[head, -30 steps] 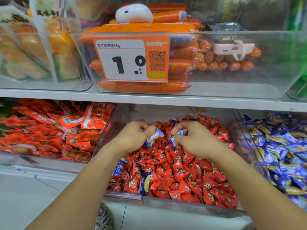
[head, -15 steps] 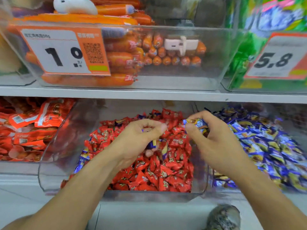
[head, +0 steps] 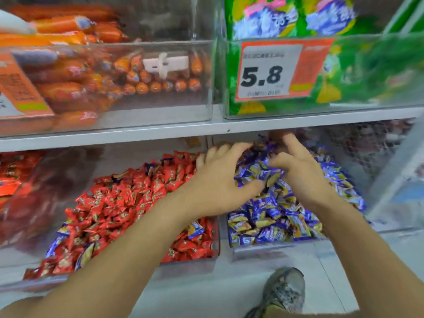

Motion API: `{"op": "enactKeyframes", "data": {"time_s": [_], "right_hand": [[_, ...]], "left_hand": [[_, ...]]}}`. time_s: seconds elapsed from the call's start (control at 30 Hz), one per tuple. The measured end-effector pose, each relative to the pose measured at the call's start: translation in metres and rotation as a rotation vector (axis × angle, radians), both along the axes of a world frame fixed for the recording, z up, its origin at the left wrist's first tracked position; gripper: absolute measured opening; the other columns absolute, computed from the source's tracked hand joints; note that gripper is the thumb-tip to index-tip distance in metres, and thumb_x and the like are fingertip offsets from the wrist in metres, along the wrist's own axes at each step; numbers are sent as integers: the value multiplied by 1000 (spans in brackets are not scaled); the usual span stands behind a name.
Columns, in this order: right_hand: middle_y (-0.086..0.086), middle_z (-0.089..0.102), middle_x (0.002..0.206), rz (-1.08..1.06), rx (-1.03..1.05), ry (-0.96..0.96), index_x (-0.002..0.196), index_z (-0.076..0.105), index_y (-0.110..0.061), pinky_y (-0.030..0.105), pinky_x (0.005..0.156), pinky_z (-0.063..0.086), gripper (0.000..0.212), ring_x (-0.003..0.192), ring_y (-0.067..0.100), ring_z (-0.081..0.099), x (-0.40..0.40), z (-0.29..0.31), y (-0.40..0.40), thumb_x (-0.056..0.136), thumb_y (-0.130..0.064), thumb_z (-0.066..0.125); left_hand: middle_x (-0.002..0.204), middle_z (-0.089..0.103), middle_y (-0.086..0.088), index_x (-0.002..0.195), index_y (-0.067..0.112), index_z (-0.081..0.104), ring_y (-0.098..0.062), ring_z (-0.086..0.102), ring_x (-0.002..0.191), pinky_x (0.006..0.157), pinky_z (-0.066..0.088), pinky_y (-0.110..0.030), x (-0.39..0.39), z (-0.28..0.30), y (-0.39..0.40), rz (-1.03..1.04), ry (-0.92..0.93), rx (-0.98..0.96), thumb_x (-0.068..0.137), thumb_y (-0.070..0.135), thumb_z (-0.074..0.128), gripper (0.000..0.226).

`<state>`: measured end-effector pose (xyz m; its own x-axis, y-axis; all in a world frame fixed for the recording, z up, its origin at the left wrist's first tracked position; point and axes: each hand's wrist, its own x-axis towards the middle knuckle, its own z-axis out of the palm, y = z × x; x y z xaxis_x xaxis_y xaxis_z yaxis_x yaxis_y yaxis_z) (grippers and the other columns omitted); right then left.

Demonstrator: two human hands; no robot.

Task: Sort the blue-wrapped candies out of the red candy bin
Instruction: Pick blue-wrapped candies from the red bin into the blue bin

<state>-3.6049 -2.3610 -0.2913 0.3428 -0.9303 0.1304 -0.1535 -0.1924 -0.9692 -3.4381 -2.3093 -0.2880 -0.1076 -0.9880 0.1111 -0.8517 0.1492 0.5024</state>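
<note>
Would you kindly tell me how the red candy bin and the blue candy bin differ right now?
The red candy bin holds mostly red wrappers with a few stray blue ones; the blue candy bin holds only blue. Both hands, left hand and right hand, are over the blue bin, not the red. Both bins are clear plastic.

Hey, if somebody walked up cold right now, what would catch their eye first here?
Probably both hands over the blue candy bin at lower right, the left hand and right hand spread above the heap. Next, the red candy bin beside it, blue strays along its front, and the 5.8 price tag on the shelf above.
</note>
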Motion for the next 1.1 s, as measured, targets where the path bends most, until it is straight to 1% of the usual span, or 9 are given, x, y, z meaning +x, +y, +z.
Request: {"op": "enactKeyframes", "data": {"time_s": [0.1,0.17,0.27,0.4,0.5,0.6,0.73,0.9,1.1], "right_hand": [[-17,67,109,-21,-87,178,106,71,-36,18,78,45,45,94,-1,60,0,1,2,68,-20,51],[-9,69,96,-40,-133,265,98,73,-34,22,60,45,35,65,6,58,6,-1,6,78,-14,52],[-12,63,75,-4,-213,328,92,72,-26,18,45,37,33,41,11,43,30,1,20,86,0,53],[-17,64,83,294,-506,565,89,70,-28,18,76,44,12,78,1,57,81,3,47,81,-23,64],[-17,63,97,480,-663,977,105,62,-36,33,93,36,37,98,6,56,112,-2,61,77,-60,60],[-12,64,108,504,-664,1206,116,57,-38,36,93,39,45,107,16,58,128,-9,63,78,-59,67],[-12,66,107,437,-533,1071,114,61,-35,31,87,50,29,97,12,61,131,-8,52,86,-28,67],[-17,52,90,354,-462,765,120,55,-27,19,69,35,22,72,-6,46,147,-2,48,98,-26,50],[9,64,103,284,-428,1000,111,60,-14,28,72,37,18,94,27,58,196,-2,4,99,-25,53]], "left_hand": [[121,53,8,128,32,52,-11,42,117,102,31,-27,37,-17,19,102,89,-169,87,44,55,43],[111,54,12,113,31,60,-7,47,107,99,36,-26,70,-32,34,142,33,-221,90,31,62,23],[127,46,21,128,40,54,0,41,119,105,34,-24,105,-47,59,-3,-92,8,89,50,62,42],[126,41,21,125,41,58,3,40,117,102,34,-19,117,-57,69,-61,-112,18,84,53,66,44],[103,52,16,108,30,67,0,49,95,86,42,-21,128,-53,68,-38,-52,-15,83,43,73,29],[91,60,16,95,28,71,2,53,85,79,42,-21,148,-49,68,3,-33,-36,85,34,73,13],[102,62,19,106,29,69,10,52,92,83,35,-6,172,-42,78,56,-10,0,87,40,69,22],[130,49,4,133,28,50,-15,45,124,108,35,-35,195,-50,87,209,-105,256,93,62,37,54],[122,51,-5,132,23,48,-27,49,117,101,40,-50,186,-66,71,220,-201,391,94,67,29,61]]}}
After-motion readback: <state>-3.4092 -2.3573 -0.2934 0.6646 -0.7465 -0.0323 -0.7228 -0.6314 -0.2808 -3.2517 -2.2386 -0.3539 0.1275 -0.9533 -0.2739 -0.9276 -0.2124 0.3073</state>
